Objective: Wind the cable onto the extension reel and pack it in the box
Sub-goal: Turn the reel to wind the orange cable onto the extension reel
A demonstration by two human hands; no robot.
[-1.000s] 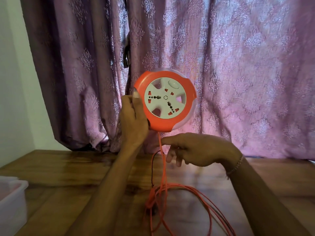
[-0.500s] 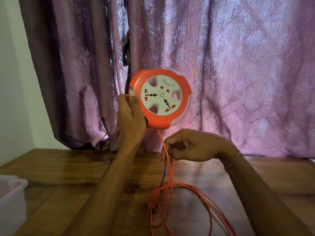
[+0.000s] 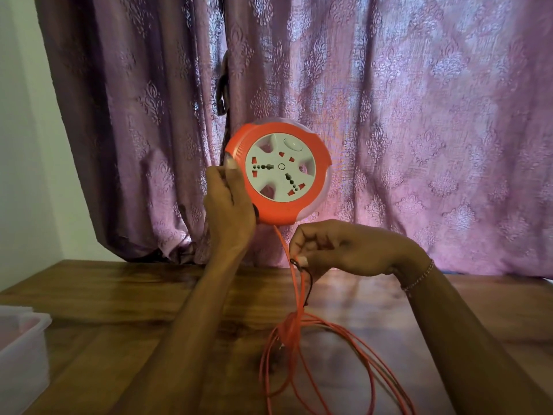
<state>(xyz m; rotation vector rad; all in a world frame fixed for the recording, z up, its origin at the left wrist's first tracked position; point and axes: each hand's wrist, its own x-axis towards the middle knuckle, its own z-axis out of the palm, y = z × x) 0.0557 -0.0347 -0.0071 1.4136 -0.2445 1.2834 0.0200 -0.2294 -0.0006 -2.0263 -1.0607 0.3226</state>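
Left hand (image 3: 229,205) grips the orange extension reel (image 3: 278,175), held upright above the wooden table (image 3: 119,310). Right hand (image 3: 344,250) pinches the orange cable (image 3: 294,295) just below the reel; loose loops lie on the table.

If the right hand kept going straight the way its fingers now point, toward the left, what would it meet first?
Probably the left forearm: the right hand, pinching the cable, points left at it, though depth is unclear.
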